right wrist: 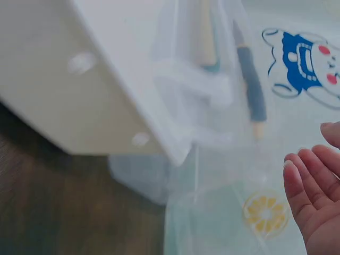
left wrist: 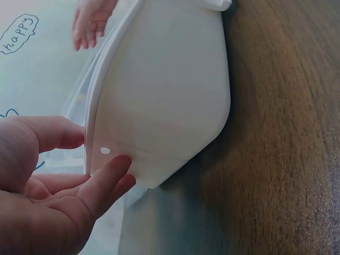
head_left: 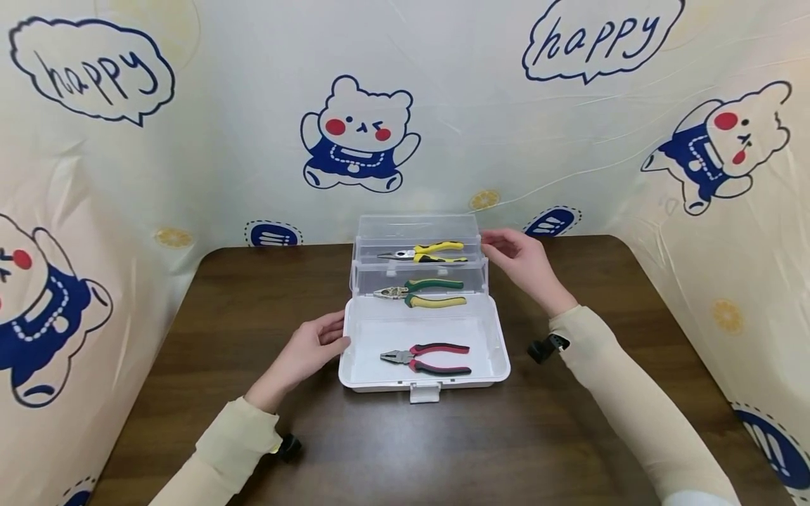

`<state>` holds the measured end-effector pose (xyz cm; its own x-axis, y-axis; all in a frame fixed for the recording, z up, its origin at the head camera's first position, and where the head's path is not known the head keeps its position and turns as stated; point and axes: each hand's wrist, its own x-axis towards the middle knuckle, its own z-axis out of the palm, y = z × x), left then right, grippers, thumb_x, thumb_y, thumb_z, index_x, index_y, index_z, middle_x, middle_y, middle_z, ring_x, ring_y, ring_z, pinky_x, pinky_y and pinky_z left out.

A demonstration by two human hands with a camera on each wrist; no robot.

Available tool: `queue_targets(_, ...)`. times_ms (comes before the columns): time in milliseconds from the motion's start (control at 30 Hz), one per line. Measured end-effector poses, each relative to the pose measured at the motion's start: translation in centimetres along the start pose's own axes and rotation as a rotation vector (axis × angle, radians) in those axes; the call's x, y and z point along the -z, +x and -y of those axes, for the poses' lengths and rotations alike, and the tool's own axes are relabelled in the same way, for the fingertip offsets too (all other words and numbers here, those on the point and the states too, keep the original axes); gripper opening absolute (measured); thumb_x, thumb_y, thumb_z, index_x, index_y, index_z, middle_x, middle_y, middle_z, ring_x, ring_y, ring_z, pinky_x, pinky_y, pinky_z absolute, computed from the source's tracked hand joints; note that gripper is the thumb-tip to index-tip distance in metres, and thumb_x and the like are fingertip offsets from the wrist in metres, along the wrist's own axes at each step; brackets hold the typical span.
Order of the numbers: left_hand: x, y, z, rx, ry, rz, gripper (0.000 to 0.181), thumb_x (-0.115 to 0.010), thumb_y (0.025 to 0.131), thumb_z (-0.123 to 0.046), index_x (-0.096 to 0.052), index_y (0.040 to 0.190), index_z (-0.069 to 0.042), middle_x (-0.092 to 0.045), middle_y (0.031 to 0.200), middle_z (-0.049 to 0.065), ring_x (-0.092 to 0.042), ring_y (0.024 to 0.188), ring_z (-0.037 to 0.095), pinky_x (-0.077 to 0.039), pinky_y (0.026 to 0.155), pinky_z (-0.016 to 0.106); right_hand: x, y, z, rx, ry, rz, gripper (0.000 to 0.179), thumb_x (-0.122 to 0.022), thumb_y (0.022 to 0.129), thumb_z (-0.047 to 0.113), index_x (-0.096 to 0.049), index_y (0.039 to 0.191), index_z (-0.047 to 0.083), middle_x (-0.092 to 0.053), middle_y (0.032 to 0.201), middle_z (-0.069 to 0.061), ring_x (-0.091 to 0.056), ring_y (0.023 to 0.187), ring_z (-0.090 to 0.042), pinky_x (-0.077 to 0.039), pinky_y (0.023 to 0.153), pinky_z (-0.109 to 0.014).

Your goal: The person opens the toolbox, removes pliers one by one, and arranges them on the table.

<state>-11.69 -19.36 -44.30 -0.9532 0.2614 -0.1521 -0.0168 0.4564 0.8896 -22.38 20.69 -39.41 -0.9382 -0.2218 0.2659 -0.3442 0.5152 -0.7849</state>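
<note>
A white toolbox (head_left: 367, 337) with fold-out clear trays (head_left: 373, 270) stands opened on the table. Red-and-black pliers (head_left: 413, 356) lie in its white base. Green-and-yellow pliers (head_left: 436, 284) are in the lower clear tray, and yellow-and-black long-nose pliers (head_left: 436, 247) in the upper one. My left hand (head_left: 316, 344) holds the box's left side; in the left wrist view the thumb is at the rim and the fingers (left wrist: 114, 170) lie against the outer wall. Beside the trays' right end is my right hand (head_left: 515, 256), its fingers loosely bent and apart from the plastic in the right wrist view.
The brown wooden table (head_left: 405, 450) carries the box near its back edge. A pale cloth (head_left: 443, 161) printed with bears hangs behind and at both sides. From the box front a white latch (head_left: 425, 393) sticks out. Black wrist cameras (head_left: 290, 448) sit under both sleeves.
</note>
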Motion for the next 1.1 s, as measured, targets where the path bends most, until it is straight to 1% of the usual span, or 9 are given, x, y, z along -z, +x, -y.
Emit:
queue_targets(67, 0.0, -0.1, 0.0, -0.008, -0.006, 0.004, 0.057, -0.067, 0.1, -0.006, -0.045, 0.15, 0.012, -0.057, 0.143, 0.033, -0.063, 0.127, 0.042, -0.056, 0.1, 0.045, -0.5, 0.5, 0.8, 0.038, -0.041, 0.02, 0.033, -0.071, 0.101, 0.018, -0.07, 0.131, 0.005, -0.072, 0.122, -0.011, -0.069, 0.104, -0.025, -0.059, 0.091, -0.03)
queue_targets(133, 0.0, -0.2, 0.0, -0.014, -0.009, 0.002, 0.057, -0.067, 0.1, -0.006, -0.045, 0.15, 0.012, -0.057, 0.143, 0.033, -0.063, 0.127, 0.042, -0.056, 0.1, 0.045, -0.9, 1.1, 1.6, 0.072, -0.084, 0.053, 0.032, -0.072, 0.1, 0.018, -0.072, 0.13, 0.007, -0.073, 0.119, -0.009, -0.068, 0.1, -0.023, -0.059, 0.088, -0.035)
queue_targets(300, -0.1, -0.2, 0.0, -0.015, 0.001, -0.002, 0.056, -0.066, 0.101, -0.005, -0.045, 0.15, 0.011, -0.057, 0.143, 0.032, -0.063, 0.127, 0.042, -0.055, 0.1, 0.046, -2.3, 2.7, 3.0, 0.124, -0.175, 0.167, 0.03, -0.073, 0.1, 0.02, -0.074, 0.128, 0.009, -0.072, 0.115, -0.008, -0.064, 0.096, -0.021, -0.057, 0.082, -0.038)
queue_targets(400, -0.2, -0.2, 0.1, -0.012, -0.001, -0.003, 0.056, -0.065, 0.101, -0.005, -0.045, 0.15, 0.011, -0.057, 0.143, 0.032, -0.063, 0.127, 0.043, -0.055, 0.101, 0.046, -3.1, 3.6, 3.5, 0.129, -0.2, 0.23, 0.03, -0.074, 0.099, 0.021, -0.075, 0.127, 0.009, -0.072, 0.119, -0.009, -0.063, 0.1, -0.022, -0.057, 0.084, -0.039)
queue_targets(500, -0.2, -0.2, 0.3, -0.007, -0.005, -0.006, 0.056, -0.065, 0.101, -0.005, -0.045, 0.151, 0.01, -0.057, 0.144, 0.032, -0.062, 0.128, 0.042, -0.055, 0.101, 0.045, -3.8, 4.3, 3.8, 0.111, -0.213, 0.272, 0.031, -0.074, 0.099, 0.022, -0.075, 0.127, 0.008, -0.071, 0.12, -0.01, -0.062, 0.102, -0.024, -0.057, 0.087, -0.04)
queue_targets(700, -0.4, -0.2, 0.2, -0.015, 0.004, -0.016, 0.055, -0.065, 0.101, -0.004, -0.045, 0.15, 0.011, -0.057, 0.143, 0.032, -0.062, 0.127, 0.043, -0.055, 0.101, 0.045, -4.7, 5.3, 4.3, 0.086, -0.262, 0.317, 0.029, -0.076, 0.097, 0.024, -0.078, 0.122, 0.01, -0.066, 0.113, -0.009, -0.058, 0.101, -0.025, -0.052, 0.085, -0.04)
queue_targets(867, -0.6, -0.1, 0.2, 0.005, 0.014, -0.028, 0.056, -0.066, 0.1, -0.004, -0.046, 0.151, 0.009, -0.058, 0.143, 0.03, -0.063, 0.127, 0.041, -0.055, 0.101, 0.043, -5.0, 6.0, 4.3, 0.083, -0.316, 0.359, 0.032, -0.08, 0.095, 0.026, -0.078, 0.122, 0.011, -0.064, 0.113, -0.01, -0.055, 0.102, -0.027, -0.049, 0.084, -0.04)
queue_targets(933, -0.6, -0.1, 0.3, 0.009, 0.017, -0.029, 0.056, -0.066, 0.1, -0.004, -0.046, 0.151, 0.009, -0.059, 0.143, 0.029, -0.064, 0.127, 0.04, -0.055, 0.101, 0.043, -5.1, 6.2, 4.2, 0.089, -0.352, 0.383, 0.035, -0.081, 0.094, 0.027, -0.078, 0.124, 0.011, -0.063, 0.113, -0.01, -0.054, 0.103, -0.027, -0.047, 0.084, -0.039)
queue_targets(1100, -0.5, 0.0, 0.6, -0.002, 0.035, -0.033, 0.055, -0.065, 0.101, -0.005, -0.046, 0.151, 0.008, -0.059, 0.142, 0.029, -0.064, 0.126, 0.04, -0.055, 0.101, 0.045, -5.2, 6.8, 4.5, 0.127, -0.487, 0.421, 0.037, -0.082, 0.092, 0.031, -0.078, 0.125, 0.014, -0.062, 0.111, -0.009, -0.05, 0.099, -0.025, -0.044, 0.08, -0.037)
